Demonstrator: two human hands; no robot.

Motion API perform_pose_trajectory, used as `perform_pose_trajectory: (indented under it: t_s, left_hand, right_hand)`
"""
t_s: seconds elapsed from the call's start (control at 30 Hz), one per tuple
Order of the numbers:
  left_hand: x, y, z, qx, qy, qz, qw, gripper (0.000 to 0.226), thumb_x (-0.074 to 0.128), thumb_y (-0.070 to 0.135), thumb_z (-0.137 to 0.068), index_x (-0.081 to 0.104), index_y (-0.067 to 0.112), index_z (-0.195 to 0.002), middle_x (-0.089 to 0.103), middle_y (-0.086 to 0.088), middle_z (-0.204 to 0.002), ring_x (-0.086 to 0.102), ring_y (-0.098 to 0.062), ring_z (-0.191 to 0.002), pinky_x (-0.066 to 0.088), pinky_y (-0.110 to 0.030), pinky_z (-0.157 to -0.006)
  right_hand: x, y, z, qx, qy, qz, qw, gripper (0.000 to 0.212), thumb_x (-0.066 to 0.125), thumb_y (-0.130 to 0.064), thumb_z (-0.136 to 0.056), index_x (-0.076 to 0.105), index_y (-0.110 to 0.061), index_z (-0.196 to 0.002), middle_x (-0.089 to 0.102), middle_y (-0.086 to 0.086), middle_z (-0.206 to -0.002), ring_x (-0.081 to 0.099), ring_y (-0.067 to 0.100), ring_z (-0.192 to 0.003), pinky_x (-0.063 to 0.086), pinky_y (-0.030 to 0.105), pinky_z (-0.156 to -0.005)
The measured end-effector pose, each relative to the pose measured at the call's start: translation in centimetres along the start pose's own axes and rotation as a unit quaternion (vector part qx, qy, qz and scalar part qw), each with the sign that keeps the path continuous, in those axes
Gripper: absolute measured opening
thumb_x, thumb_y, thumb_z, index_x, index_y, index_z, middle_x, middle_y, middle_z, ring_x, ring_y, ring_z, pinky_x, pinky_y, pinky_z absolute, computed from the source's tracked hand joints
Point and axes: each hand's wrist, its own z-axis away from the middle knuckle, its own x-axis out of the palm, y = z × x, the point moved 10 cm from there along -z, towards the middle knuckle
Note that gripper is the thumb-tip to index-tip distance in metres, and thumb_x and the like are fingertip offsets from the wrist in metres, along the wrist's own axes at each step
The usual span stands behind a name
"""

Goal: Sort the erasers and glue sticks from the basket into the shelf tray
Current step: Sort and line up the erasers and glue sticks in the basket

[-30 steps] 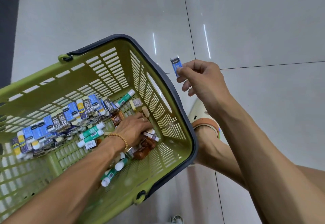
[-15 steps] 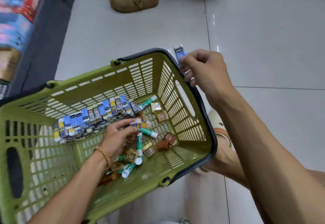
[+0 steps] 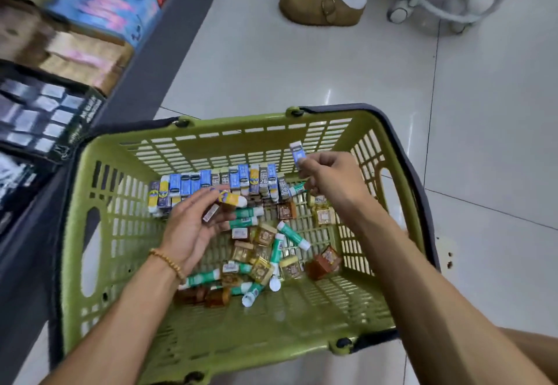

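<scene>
A green plastic basket (image 3: 99, 264) sits on the floor below me. A row of blue and grey sleeved erasers (image 3: 217, 182) lines its far wall. Green-and-white glue sticks (image 3: 291, 235) and small brown and gold packets lie loose in the middle. My left hand (image 3: 188, 230) is inside the basket and pinches a yellow-and-purple eraser (image 3: 232, 198); a small brown item lies against its fingers. My right hand (image 3: 332, 177) hovers over the basket's far right part and pinches a blue eraser (image 3: 297, 153) upright at its fingertips.
Dark shelving with boxed goods (image 3: 60, 52) runs along the left, close to the basket's left rim. Another person's brown shoe (image 3: 320, 7) and a second green basket stand at the top. A white wheeled stand (image 3: 437, 1) is at the top right. Pale floor tiles (image 3: 483, 143) lie to the right.
The view swung toward the shelf. My right hand moved from outside the basket's right rim to above its inside, still with the blue eraser. My left hand lifted a yellow-and-purple eraser from the pile.
</scene>
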Motion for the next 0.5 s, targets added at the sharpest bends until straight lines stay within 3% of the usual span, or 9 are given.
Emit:
perform_pose_trajectory:
  t_s: [0.13, 0.23, 0.3, 0.4, 0.5]
  left_hand:
    - [-0.2, 0.3, 0.1, 0.011, 0.018, 0.022, 1.000, 0.039, 0.063, 0.019, -0.077, 0.065, 0.005, -0.112, 0.065, -0.007, -0.117, 0.066, -0.022, -0.077, 0.057, -0.024, -0.061]
    - [-0.9, 0.1, 0.3, 0.022, 0.040, 0.021, 0.999, 0.043, 0.063, 0.020, -0.074, 0.065, 0.007, -0.114, 0.067, -0.002, -0.118, 0.068, -0.021, -0.077, 0.058, -0.024, -0.062]
    - [-1.5, -0.1, 0.3, 0.022, 0.055, 0.007, 0.998, 0.043, 0.064, 0.022, -0.073, 0.067, 0.009, -0.114, 0.069, -0.006, -0.114, 0.068, -0.022, -0.076, 0.058, -0.024, -0.063]
    - [-1.6, -0.3, 0.4, 0.025, 0.059, -0.020, 0.998, 0.039, 0.065, 0.024, -0.074, 0.068, 0.010, -0.110, 0.073, -0.010, -0.101, 0.068, -0.022, -0.074, 0.056, -0.023, -0.061]
    - [-1.2, -0.3, 0.4, 0.029, 0.062, -0.047, 0.997, 0.038, 0.065, 0.026, -0.073, 0.069, 0.012, -0.108, 0.076, 0.001, -0.090, 0.069, -0.019, -0.070, 0.054, -0.022, -0.061]
  right_hand:
    - [1.5, 2.5, -1.8, 0.018, 0.003, 0.072, 0.997, 0.029, 0.065, -0.014, -0.095, 0.071, 0.004, -0.073, 0.066, 0.013, -0.066, 0.055, 0.008, -0.047, 0.047, 0.026, -0.051]
    - [2.7, 4.3, -3.3, 0.027, 0.017, 0.117, 0.993, 0.034, 0.067, -0.020, -0.093, 0.072, -0.001, -0.065, 0.072, 0.014, -0.066, 0.065, 0.022, -0.058, 0.059, 0.046, -0.066]
    - [3.7, 5.2, -4.0, 0.040, 0.024, 0.133, 0.990, 0.036, 0.067, -0.022, -0.092, 0.072, -0.008, -0.059, 0.072, 0.010, -0.063, 0.069, 0.029, -0.063, 0.060, 0.051, -0.070]
    - [5.3, 5.3, -4.7, 0.040, 0.009, 0.165, 0.985, 0.029, 0.067, -0.024, -0.094, 0.074, -0.015, -0.066, 0.068, 0.001, -0.059, 0.063, 0.019, -0.056, 0.057, 0.028, -0.058]
    - [5.6, 4.6, -5.3, 0.002, 0.017, 0.215, 0.976, 0.034, 0.068, -0.029, -0.093, 0.075, -0.004, -0.071, 0.072, 0.010, -0.067, 0.054, 0.013, -0.052, 0.037, 0.014, -0.040]
